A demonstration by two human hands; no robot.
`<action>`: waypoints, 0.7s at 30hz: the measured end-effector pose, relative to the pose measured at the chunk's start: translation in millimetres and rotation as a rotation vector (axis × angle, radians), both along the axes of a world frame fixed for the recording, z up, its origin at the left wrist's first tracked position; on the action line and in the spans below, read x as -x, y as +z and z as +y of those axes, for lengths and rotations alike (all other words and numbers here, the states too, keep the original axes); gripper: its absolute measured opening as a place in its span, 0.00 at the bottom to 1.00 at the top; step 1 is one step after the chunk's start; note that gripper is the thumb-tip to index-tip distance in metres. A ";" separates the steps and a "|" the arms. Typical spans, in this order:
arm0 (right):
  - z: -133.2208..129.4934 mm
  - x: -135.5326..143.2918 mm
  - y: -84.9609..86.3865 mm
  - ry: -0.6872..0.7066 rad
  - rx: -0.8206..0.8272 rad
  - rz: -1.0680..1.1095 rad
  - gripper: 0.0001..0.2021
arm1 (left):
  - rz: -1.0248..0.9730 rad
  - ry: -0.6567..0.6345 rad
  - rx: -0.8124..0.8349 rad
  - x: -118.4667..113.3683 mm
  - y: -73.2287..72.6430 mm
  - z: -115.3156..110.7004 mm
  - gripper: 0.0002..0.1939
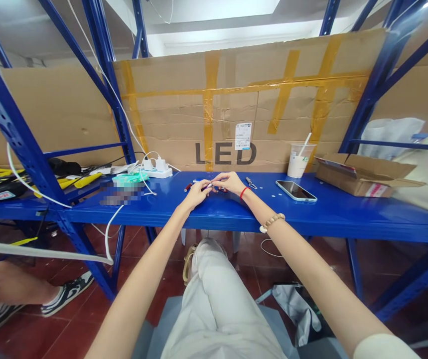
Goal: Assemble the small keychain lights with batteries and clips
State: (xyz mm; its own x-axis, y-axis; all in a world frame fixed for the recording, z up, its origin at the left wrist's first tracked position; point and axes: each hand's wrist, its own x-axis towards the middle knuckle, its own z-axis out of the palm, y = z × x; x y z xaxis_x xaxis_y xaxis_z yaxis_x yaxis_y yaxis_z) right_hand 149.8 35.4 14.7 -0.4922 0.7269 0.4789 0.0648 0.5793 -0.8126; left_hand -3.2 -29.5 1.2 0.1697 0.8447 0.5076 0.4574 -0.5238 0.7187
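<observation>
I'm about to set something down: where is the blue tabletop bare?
The blue tabletop is bare right of the phone, in front of the open carton; a smaller patch separates the power strip from the left hand. Crowded: around the right hand, where small items lie, and by the green packet.

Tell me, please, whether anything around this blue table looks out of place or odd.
A white cable droops over the front edge of the blue table, left of the left hand, looking untidy and perhaps easy to snag. No spill is obvious; a pixelated patch hides one spot.
</observation>
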 end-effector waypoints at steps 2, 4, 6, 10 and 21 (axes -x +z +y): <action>-0.7 0.0 0.4 -0.009 -0.007 0.012 0.18 | 0.083 0.058 -0.074 0.0 1.8 -1.9 0.12; -1.6 0.0 1.1 -0.020 -0.020 0.018 0.18 | 0.122 0.094 -0.108 -0.3 3.1 -3.6 0.11; -2.7 0.4 2.0 -0.034 -0.039 0.019 0.18 | 0.135 0.113 -0.117 -0.6 3.3 -4.4 0.12; -5.7 2.9 3.7 -0.055 -0.085 0.008 0.18 | 0.193 0.174 -0.190 -0.7 1.4 -2.8 0.12; -3.2 14.0 3.5 -0.098 -0.144 -0.039 0.21 | 0.171 0.274 -0.199 0.7 3.7 0.6 0.10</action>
State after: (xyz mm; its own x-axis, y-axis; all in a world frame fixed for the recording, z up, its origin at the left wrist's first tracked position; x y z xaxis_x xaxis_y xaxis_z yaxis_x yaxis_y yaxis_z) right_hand 135.8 32.1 18.3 -0.4426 0.6979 0.5630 0.1568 0.6785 -0.7177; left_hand -3.9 -28.8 4.9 0.0478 0.7580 0.6505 0.7039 -0.4876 0.5164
